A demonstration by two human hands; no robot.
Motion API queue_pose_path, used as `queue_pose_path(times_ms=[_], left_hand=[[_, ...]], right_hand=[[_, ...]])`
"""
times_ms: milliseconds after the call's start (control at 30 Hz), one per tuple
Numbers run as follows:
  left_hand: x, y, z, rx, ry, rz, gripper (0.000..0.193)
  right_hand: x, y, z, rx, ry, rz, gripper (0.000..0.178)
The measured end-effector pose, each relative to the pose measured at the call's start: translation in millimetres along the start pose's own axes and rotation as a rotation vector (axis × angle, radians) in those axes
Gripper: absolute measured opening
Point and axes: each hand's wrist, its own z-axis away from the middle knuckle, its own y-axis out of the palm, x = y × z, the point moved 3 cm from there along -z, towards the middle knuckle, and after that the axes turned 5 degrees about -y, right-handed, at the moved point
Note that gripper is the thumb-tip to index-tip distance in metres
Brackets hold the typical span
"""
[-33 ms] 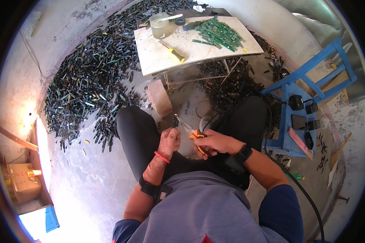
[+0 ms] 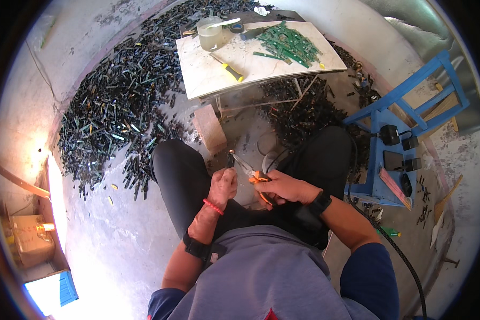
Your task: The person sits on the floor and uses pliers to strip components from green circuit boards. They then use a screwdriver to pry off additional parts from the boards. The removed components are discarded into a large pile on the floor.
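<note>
Pliers [image 2: 258, 178] beside a small dark piece [image 2: 230, 160], between the knees [image 2: 177, 156]
The left hand [image 2: 223, 185] is curled tightly around the piece; the right hand [image 2: 284, 186] grips the pliers. Farther off, green strips [image 2: 290, 44] lie on a table [image 2: 205, 77].

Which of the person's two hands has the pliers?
The right hand, closed around the orange-handled pliers. The left hand instead grips a small dark piece and has a red bracelet at its wrist.

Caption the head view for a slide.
Right hand holds orange-handled metal pliers, tips near the small dark piece in the left hand.
</note>
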Motion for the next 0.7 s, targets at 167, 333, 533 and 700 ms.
queue_pose_path(times_ms=[167, 333, 533, 700], left_hand=[[1.3, 3.3, -1.9, -0.079, -0.017, -0.026, 0.030], [5.3, -0.1, -6.3, -0.148, 0.000, -0.002, 0.030], [-3.0, 2.2, -0.8, 0.015, -0.112, 0.197, 0.029], [-4.8, 4.2, 2.4, 0.099, -0.129, 0.246, 0.029]], right_hand=[[-15.4, -10.9, -15.5, -0.183, -0.186, 0.623, 0.027], [-9.2, -4.7, -15.7, -0.510, -0.216, 1.234, 0.021], [-11.4, -11.9, -13.6, -0.244, -0.238, 0.697, 0.022], [6.9, -6.8, 4.0, -0.023, -0.017, 0.243, 0.024]])
